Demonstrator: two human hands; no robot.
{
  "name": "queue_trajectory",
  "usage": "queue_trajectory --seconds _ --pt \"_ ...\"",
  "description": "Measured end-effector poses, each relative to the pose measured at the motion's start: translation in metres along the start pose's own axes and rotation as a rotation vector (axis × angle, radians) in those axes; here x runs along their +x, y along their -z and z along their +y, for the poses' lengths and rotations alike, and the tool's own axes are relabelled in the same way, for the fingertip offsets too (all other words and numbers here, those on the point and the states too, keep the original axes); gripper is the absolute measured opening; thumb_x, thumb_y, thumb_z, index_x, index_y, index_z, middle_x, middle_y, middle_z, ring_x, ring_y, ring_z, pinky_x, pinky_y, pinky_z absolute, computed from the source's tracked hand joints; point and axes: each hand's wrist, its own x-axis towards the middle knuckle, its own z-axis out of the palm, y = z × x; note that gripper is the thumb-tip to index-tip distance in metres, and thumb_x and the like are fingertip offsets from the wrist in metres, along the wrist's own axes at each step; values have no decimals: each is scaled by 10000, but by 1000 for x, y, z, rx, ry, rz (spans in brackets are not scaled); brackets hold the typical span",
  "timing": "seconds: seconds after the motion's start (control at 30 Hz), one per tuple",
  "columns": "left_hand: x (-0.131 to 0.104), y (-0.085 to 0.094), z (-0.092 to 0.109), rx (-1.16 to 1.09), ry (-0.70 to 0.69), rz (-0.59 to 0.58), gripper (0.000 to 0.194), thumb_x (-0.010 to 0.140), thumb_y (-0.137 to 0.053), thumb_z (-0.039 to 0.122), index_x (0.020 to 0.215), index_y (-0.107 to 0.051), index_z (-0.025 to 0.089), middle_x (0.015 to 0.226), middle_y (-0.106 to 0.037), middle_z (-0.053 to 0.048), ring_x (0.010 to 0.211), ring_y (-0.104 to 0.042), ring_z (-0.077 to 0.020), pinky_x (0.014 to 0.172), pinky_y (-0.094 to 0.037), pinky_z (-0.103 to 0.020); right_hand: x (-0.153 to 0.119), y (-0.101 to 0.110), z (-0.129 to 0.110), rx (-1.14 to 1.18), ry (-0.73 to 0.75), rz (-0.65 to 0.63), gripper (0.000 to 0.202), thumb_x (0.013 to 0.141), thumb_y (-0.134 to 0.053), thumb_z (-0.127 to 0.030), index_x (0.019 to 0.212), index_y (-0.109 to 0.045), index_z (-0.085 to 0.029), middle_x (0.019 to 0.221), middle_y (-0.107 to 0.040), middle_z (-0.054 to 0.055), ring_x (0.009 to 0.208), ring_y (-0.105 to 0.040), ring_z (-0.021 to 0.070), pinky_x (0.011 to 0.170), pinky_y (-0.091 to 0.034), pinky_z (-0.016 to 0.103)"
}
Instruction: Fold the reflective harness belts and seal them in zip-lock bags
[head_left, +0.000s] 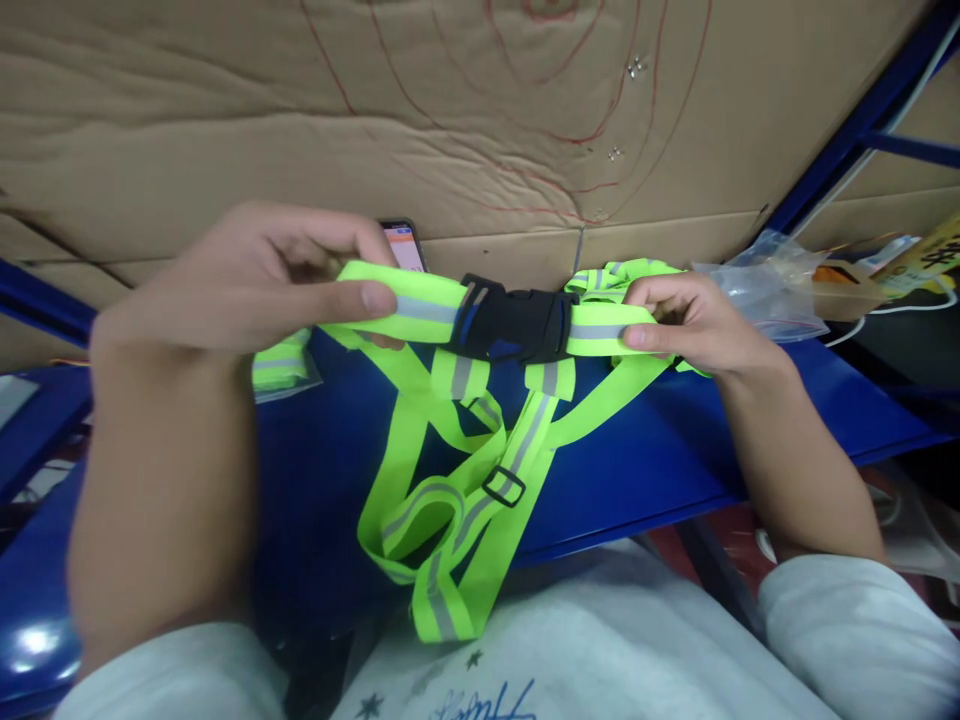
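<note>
Between my two hands a neon yellow-green strap with a grey reflective stripe (427, 308) is stretched out. My left hand (300, 285) pinches it left of a black plastic buckle (514, 320), thumb on top. On the buckle's other side my right hand (679, 320) pinches the strap between thumb and fingers. The buckle's halves are joined. Below it hang looped straps of the same harness, with a black rectangular slider (503, 486) on one of them, reaching down near the shirt.
A phone (403, 246) stands behind my left hand. More green strap material (622, 275) lies behind my right hand, beside a clear plastic bag (772, 285). A bagged green piece (281, 365) rests on the blue table (637, 470). Cardboard (225, 100) forms the back.
</note>
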Motion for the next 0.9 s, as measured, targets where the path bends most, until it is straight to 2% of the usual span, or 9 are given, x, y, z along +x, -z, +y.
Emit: queue_trajectory --seconds 0.17,0.5,0.73,0.8,0.9 --pt "3 -2 -9 62 1 2 498 799 -773 670 795 -680 181 660 -694 -37 560 -604 -135 502 -459 -270 -1 3 9 -64 -33 98 385 784 -848 -534 760 -671 -193 580 -476 -43 487 -358 71 450 -224 253" --pt "11 -3 -27 46 -43 -1 536 805 -760 667 869 -700 139 673 -692 -15 581 -641 -100 524 -499 -191 4 3 14 -31 -40 34 328 854 -810 -466 769 -673 -180 575 -476 -46 493 -373 57 440 -209 239" --pt "16 -9 -39 9 -84 -19 468 871 -749 585 991 -701 135 833 -726 -22 684 -635 -94 605 -489 -200 8 1 19 -79 -43 -21 346 883 -773 -477 750 -667 -176 632 -531 -25 556 -433 75 498 -279 234" --pt "18 -12 -40 18 -80 -23 464 882 -739 585 1003 -696 139 869 -720 -16 722 -615 -87 631 -484 -192 8 -1 21 -87 -10 -6 308 900 -754 -475 823 -701 -182 693 -591 -15 599 -483 84 534 -334 227" --pt "23 -17 -39 79 -94 -55 451 907 -703 597 1011 -693 158 900 -693 -2 741 -566 -78 622 -457 -171 10 -10 22 -111 75 5 306 925 -728 -458 1106 -731 -211 1011 -720 29 831 -627 128 714 -466 237"
